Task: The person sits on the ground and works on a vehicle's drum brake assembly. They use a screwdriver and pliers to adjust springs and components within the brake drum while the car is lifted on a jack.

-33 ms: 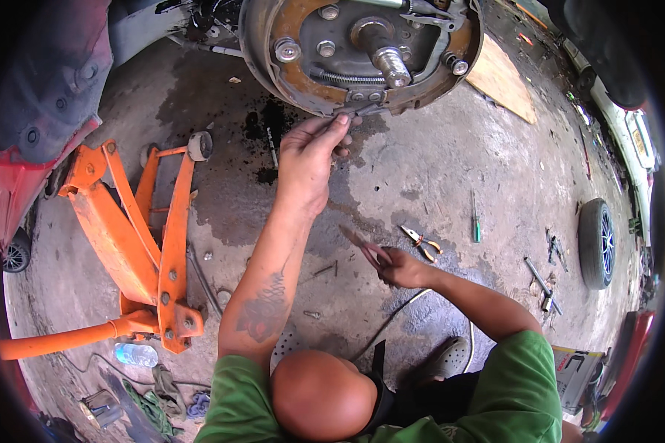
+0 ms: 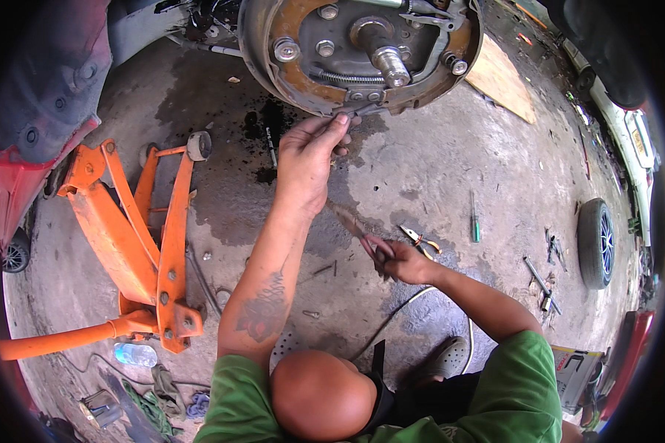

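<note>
At the top, a drum brake assembly (image 2: pixel 282 88) faces me with its shoes, springs and hub spindle (image 2: pixel 389 65) exposed. Just under its lower rim, my left hand (image 2: pixel 314 151) pinches a thin dark-grey strip (image 2: pixel 369 108) between thumb and fingers; the strip's far end meets the rim. My right hand (image 2: pixel 408 264) is closed on a pair of scissors (image 2: pixel 362 232) with reddish handles. Their blades, slightly blurred, point up and left toward my left wrist, apart from the strip. Whether the blades are spread I cannot tell.
An orange floor jack (image 2: pixel 118 229) stands at the left. Pliers (image 2: pixel 421 241), a green-handled screwdriver (image 2: pixel 476 227) and a wrench (image 2: pixel 542 283) lie on the stained concrete. A wheel (image 2: pixel 597 244) stands at the right. A cable (image 2: pixel 395 314) runs near my shoe (image 2: pixel 447 359); a bottle (image 2: pixel 135 354) lies lower left.
The scissors have tipped slightly upward, their blades nearer my left wrist, and my right hand has risen a little. My left hand keeps its pinch at the brake's lower rim.
</note>
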`<state>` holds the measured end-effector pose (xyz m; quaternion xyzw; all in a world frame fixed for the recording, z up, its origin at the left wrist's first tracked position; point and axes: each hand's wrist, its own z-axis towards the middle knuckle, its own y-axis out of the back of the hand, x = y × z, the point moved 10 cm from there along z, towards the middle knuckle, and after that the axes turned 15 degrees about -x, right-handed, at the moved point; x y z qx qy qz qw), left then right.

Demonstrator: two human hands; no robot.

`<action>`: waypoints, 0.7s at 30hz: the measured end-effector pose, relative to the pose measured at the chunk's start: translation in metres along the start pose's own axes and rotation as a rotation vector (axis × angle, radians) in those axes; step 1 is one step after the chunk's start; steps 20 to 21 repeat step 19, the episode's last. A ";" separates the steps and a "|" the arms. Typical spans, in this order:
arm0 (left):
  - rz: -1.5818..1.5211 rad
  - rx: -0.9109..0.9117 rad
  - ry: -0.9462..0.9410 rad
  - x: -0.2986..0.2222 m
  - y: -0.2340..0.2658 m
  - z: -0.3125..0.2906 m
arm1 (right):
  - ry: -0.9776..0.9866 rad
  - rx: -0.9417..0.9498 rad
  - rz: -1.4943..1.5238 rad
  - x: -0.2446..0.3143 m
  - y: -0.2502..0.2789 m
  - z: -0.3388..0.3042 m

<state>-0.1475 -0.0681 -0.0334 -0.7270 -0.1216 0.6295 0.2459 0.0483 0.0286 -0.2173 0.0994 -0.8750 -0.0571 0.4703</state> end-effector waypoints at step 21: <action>0.188 -0.073 -0.149 -0.006 0.003 0.001 | 0.551 -0.298 0.369 0.137 0.050 -0.031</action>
